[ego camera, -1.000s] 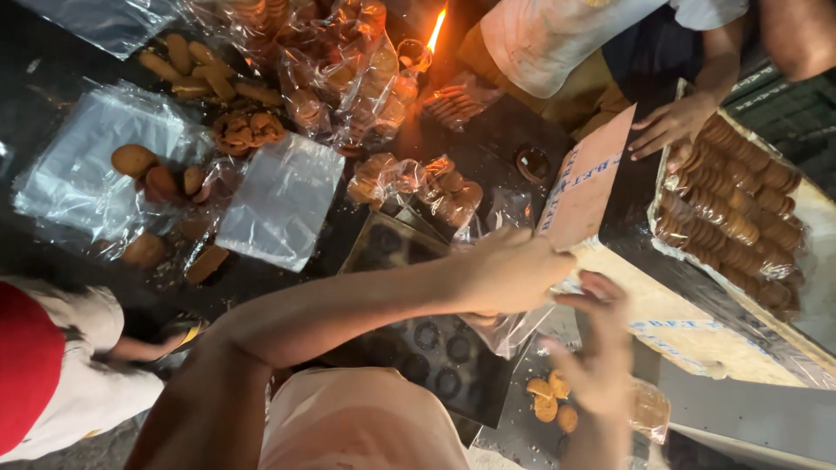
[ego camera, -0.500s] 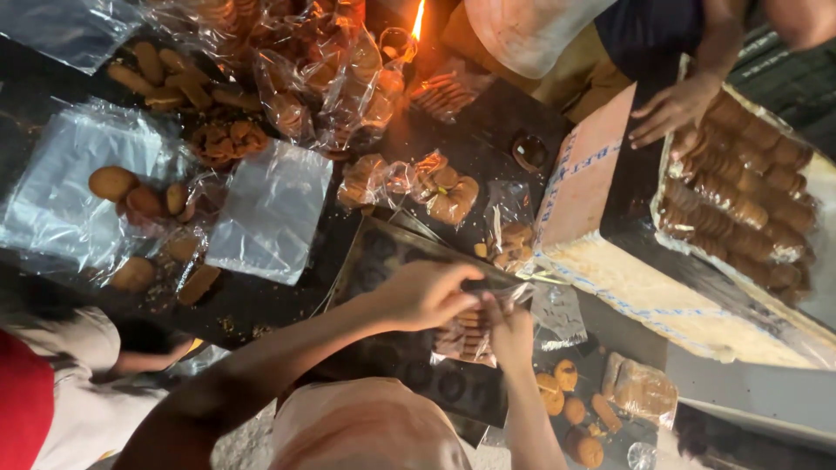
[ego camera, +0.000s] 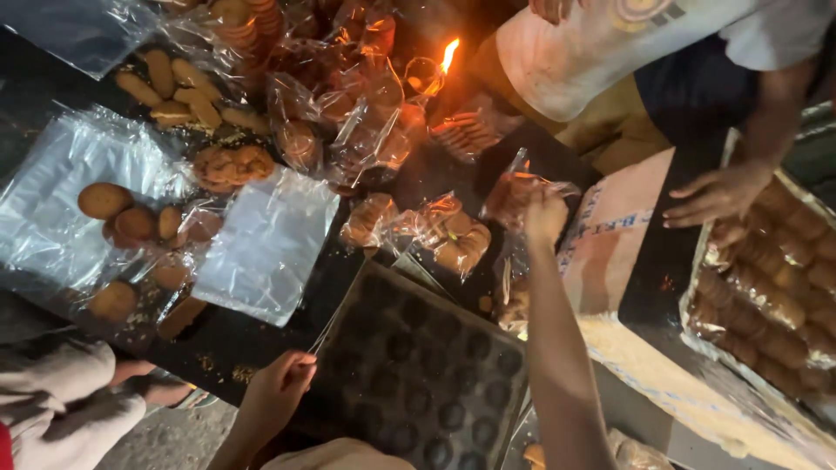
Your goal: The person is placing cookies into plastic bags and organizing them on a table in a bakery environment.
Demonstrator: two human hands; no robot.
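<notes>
My right hand (ego camera: 544, 216) is raised over the middle of the dark table and grips the top of a clear plastic bag of cookies (ego camera: 515, 190). My left hand (ego camera: 277, 390) is low at the near edge. Its fingers pinch a thin pale strip (ego camera: 333, 324) that runs up along the corner of a dark metal mould tray (ego camera: 418, 374) with round hollows. Small sealed cookie packets (ego camera: 435, 231) lie just left of the raised bag.
A small flame (ego camera: 448, 54) burns at the back among heaped cookie bags (ego camera: 348, 113). Flat clear bags (ego camera: 266, 248) and loose cookies (ego camera: 117, 213) lie at the left. Another person's hand (ego camera: 714, 196) rests by a cookie tray (ego camera: 766, 296) on the right. A sleeve (ego camera: 61, 396) shows bottom left.
My right hand has gone up and right from the mould tray with the bag of cookies. My left hand has drawn back toward the near edge.
</notes>
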